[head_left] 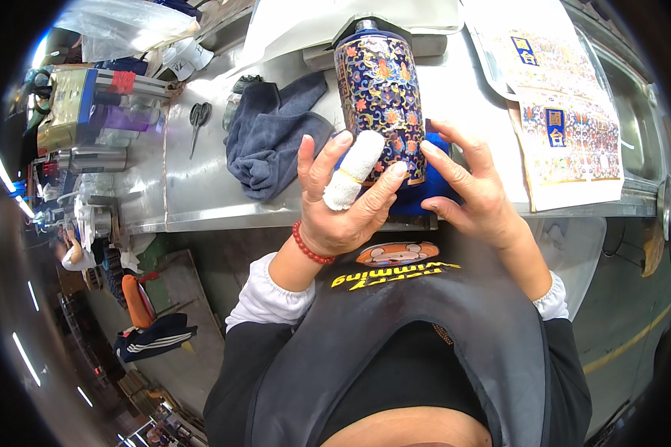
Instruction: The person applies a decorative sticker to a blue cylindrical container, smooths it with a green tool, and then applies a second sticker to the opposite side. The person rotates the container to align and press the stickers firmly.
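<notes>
A dark blue bottle (380, 89) with a colourful floral pattern lies with its neck pointing away from me and its base toward me. My left hand (343, 197) is at its lower left, fingers spread. A white cloth wrap (356, 167), bound with a thin yellow band, lies along where the forefinger is and seems to cover it. The left thumb tip is over the bottle's base end. My right hand (477, 186) is open at the bottle's right, its forefinger tip at the bottle's edge. Blue material (436, 175) shows beneath the base.
A dark grey-blue towel (272, 134) lies crumpled left of the bottle, with black scissors (198, 123) beyond it. At right are printed patterned sheets (566, 141). The bottle's neck is by a metal block (429, 46). The metal table's front edge (224, 218) runs before me.
</notes>
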Demonstrator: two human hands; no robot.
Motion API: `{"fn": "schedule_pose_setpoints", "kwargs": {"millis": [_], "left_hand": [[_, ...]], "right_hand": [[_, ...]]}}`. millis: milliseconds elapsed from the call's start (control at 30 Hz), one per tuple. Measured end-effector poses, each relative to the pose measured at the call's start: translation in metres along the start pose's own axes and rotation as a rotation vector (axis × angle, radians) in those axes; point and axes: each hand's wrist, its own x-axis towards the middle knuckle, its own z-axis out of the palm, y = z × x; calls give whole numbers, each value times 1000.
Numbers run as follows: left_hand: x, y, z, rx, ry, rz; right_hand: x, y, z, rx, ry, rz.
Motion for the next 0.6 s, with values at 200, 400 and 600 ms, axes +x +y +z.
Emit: {"fn": "schedule_pose_setpoints", "kwargs": {"millis": [200,400,600], "left_hand": [[-2,-1,0,-21,19,34],[-6,1,-1,-10,8,26],[-8,1,-3,3,-3,54]], "right_hand": [[-3,1,1,-12,-18,-16],[-5,0,2,-4,12,-7],[-8,0,1,3,31,26]]}}
